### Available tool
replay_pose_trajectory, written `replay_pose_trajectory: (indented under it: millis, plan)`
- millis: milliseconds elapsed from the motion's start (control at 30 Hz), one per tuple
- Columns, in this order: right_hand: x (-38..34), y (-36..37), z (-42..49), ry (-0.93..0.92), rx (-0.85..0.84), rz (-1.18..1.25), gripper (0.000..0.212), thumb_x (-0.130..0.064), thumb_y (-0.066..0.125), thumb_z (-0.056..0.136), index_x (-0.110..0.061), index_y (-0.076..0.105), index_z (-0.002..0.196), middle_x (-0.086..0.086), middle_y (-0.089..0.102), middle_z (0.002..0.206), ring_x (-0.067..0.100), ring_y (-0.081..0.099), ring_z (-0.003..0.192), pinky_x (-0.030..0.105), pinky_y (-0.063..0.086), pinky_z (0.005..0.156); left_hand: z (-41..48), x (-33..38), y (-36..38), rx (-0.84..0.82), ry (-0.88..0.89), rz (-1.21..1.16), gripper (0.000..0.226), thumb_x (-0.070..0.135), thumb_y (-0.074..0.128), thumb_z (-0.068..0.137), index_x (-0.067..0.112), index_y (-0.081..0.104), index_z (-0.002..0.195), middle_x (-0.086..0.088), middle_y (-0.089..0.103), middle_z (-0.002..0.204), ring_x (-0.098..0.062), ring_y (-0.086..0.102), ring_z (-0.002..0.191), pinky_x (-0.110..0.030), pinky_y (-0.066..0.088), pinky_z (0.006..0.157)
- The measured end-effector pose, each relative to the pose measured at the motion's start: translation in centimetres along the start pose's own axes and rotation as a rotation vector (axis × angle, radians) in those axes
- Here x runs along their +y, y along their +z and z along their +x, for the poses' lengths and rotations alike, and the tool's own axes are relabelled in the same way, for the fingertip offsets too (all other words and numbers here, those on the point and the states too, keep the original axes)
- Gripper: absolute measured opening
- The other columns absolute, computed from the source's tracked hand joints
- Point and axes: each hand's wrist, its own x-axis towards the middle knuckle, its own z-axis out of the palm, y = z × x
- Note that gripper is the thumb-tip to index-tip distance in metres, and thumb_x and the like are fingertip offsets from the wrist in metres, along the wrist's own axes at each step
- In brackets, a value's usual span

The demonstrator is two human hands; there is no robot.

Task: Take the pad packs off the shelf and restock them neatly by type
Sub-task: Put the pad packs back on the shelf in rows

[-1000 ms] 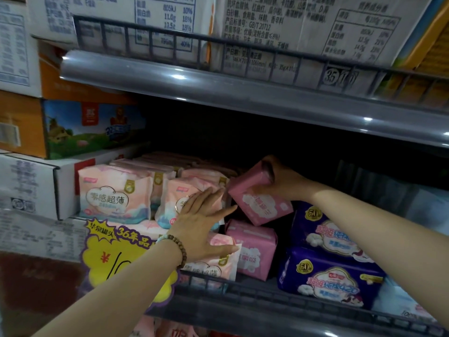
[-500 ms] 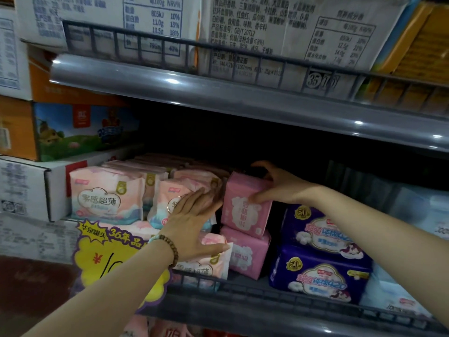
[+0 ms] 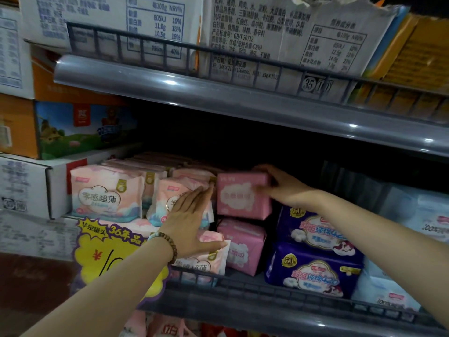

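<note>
A pink pad pack point(image 3: 240, 198) sits upright on top of a second pink pack point(image 3: 240, 246) in the middle of the shelf. My right hand point(image 3: 286, 188) touches its upper right corner and side with fingers nearly straight. My left hand point(image 3: 189, 222), with a bead bracelet on its wrist, lies flat against the light pink packs point(image 3: 167, 198) just left of the pink stack. Further light pink packs point(image 3: 107, 193) stand in rows to the left. Right of the pink stack lie two stacked purple packs point(image 3: 313, 229).
A dark wire rail point(image 3: 267, 295) runs along the shelf's front, with a yellow price sign point(image 3: 107, 254) hanging on it. Pale blue packs point(image 3: 427, 215) fill the far right. Cartons point(image 3: 31, 186) stand at the left. The upper shelf edge point(image 3: 218, 96) overhangs closely.
My right hand brought the tilted pink pack down and set it upright on the lower pink pack, then loosened to touch its right side. My left hand stayed on the light pink packs.
</note>
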Motion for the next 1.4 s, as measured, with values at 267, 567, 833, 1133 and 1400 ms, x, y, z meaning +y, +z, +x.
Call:
replay_pose_trajectory:
  millis: [267, 567, 833, 1133, 1400]
  plan:
    - [-0.4, 1.2, 0.7, 0.075, -0.082, -0.236, 0.072, -0.05, 0.066, 0.084, -0.022, 0.032, 0.14, 0.002, 0.051, 0.131, 0.02, 0.056, 0.113, 0.034, 0.049, 0.095, 0.1, -0.1, 0.0, -0.007, 0.051, 0.018, 0.089, 0.09, 0.026, 0.07, 0.037, 0.043, 0.139, 0.0, 0.025, 0.156, -0.025, 0.02, 0.144, -0.035, 0.002, 0.116]
    - [0.0, 1.3, 1.9, -0.032, -0.021, -0.113, 0.066, -0.022, 0.064, 0.09, -0.026, 0.028, 0.145, 0.006, 0.041, 0.141, 0.013, 0.047, 0.114, 0.024, 0.042, 0.091, 0.0, -0.3, 0.6, 0.031, 0.105, 0.081, 0.064, 0.085, 0.022, 0.077, 0.051, 0.066, 0.107, -0.007, 0.025, 0.156, -0.031, 0.023, 0.143, -0.039, 0.008, 0.114]
    - [0.2, 2.3, 2.9, -0.014, -0.107, -0.242, 0.059, -0.032, 0.066, 0.088, -0.027, 0.037, 0.138, 0.003, 0.044, 0.139, 0.02, 0.05, 0.119, 0.035, 0.048, 0.096, 0.0, -0.4, 0.4, 0.03, 0.106, 0.069, 0.059, 0.084, 0.027, 0.076, 0.051, 0.067, 0.105, -0.006, 0.026, 0.156, -0.031, 0.023, 0.143, -0.038, 0.006, 0.115]
    - [1.4, 1.7, 3.2, 0.014, -0.112, -0.155, 0.055, -0.033, 0.069, 0.086, -0.03, 0.043, 0.134, 0.002, 0.048, 0.134, 0.018, 0.051, 0.117, 0.033, 0.049, 0.096, 0.0, -0.2, 0.1, 0.013, 0.106, 0.057, 0.062, 0.084, 0.028, 0.075, 0.046, 0.066, 0.106, -0.006, 0.025, 0.156, -0.03, 0.018, 0.144, -0.039, 0.004, 0.116]
    - [1.2, 3.7, 3.2, 0.016, -0.3, -0.735, 0.052, -0.046, 0.049, 0.096, -0.032, 0.037, 0.144, -0.003, 0.042, 0.149, 0.02, 0.035, 0.138, 0.032, 0.011, 0.117, -0.1, 0.1, -0.1, 0.03, 0.094, 0.082, 0.056, 0.08, 0.035, 0.075, 0.047, 0.07, 0.104, -0.007, 0.033, 0.152, -0.033, 0.029, 0.14, -0.034, 0.002, 0.114]
